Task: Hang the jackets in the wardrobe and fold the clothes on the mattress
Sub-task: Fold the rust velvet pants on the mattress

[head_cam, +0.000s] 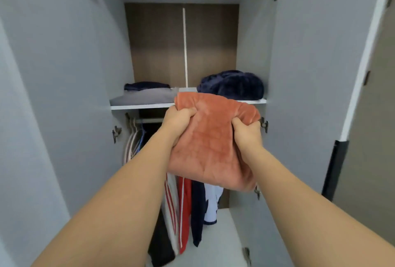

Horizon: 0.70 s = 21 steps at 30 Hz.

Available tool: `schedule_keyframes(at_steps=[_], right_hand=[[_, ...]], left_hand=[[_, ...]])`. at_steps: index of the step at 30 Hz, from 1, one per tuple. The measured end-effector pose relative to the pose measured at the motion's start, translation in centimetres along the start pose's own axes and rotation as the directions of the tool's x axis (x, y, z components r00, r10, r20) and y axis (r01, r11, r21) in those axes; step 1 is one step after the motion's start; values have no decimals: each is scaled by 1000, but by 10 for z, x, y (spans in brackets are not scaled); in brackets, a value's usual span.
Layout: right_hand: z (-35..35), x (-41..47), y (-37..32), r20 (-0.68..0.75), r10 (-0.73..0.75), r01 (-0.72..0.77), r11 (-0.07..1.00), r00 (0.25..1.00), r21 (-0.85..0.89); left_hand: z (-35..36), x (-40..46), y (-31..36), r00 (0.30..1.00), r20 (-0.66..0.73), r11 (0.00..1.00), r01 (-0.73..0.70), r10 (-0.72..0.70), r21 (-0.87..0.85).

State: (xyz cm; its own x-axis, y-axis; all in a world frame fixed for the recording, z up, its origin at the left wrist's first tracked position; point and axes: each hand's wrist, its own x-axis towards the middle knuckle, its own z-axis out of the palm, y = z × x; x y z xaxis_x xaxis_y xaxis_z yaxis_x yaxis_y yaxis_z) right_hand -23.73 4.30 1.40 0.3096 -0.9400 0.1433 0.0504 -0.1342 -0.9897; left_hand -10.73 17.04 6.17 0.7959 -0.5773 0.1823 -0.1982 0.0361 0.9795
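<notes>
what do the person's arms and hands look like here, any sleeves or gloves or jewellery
Both arms are bare along all that shows, with no sleeve in sight. The left hand and the right hand wear no gloves, and no watch, bracelet or ring shows on the wrists or fingers in view. Nothing is marked or taped on them.

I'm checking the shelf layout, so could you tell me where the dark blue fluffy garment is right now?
In the head view, the dark blue fluffy garment sits on the right side of the wardrobe shelf, just behind the folded orange cloth.
</notes>
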Motion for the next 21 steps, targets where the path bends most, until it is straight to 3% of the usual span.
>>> schedule_keyframes(at_steps=[5,12,21], right_hand=[[118,66,-45,116,-138,133,990,984,49],[263,161,-105,196,-189,174,980,962,91],[353,258,-163,215,-323,288,941,922,177]], left_hand=[[-70,103,21,985,-151,996,-84,82,-6],[-142,249,50,951,-287,990,-133,117,-36],[-164,377,93,887,-377,957,-289,265,-8]])
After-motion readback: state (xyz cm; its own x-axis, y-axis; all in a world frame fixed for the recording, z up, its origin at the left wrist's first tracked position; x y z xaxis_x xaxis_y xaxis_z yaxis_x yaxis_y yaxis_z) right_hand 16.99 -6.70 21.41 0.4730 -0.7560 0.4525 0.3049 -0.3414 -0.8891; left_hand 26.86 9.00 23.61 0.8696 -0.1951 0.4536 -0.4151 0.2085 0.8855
